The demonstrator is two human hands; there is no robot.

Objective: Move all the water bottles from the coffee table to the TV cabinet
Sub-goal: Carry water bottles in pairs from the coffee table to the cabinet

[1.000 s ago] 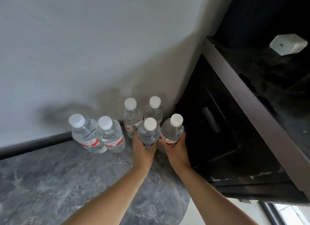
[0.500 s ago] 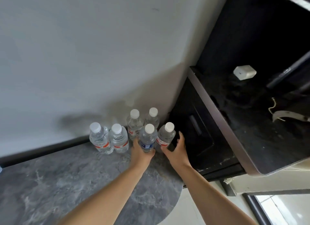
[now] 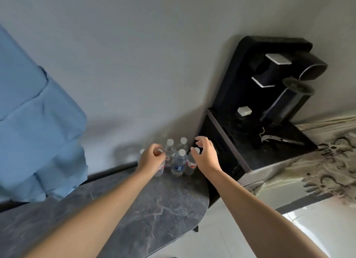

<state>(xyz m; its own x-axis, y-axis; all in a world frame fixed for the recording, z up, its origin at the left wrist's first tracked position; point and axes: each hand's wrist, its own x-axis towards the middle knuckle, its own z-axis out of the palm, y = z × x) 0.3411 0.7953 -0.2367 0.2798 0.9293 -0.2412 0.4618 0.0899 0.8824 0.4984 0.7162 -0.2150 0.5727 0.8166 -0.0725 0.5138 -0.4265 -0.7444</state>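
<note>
Several clear water bottles with white caps stand in a cluster on the grey marble top (image 3: 154,205) against the wall. A blue-labelled bottle (image 3: 179,163) is at the front, with a red-labelled bottle (image 3: 190,164) to its right and two more bottles (image 3: 170,152) behind. My left hand (image 3: 151,159) hovers in front of the left bottles, fingers loosely curled, and hides most of them. My right hand (image 3: 206,155) is raised just right of the cluster with fingers spread, holding nothing.
A black cabinet unit (image 3: 250,148) stands right of the marble top, with a small white box (image 3: 244,111) and dark cylindrical parts on it. A blue fabric (image 3: 36,127) hangs at the left. Glossy patterned floor (image 3: 327,171) lies to the right.
Both hands have let go of the two front bottles and lifted away from them. The view has pulled back and up, showing more of the wall and cabinet.
</note>
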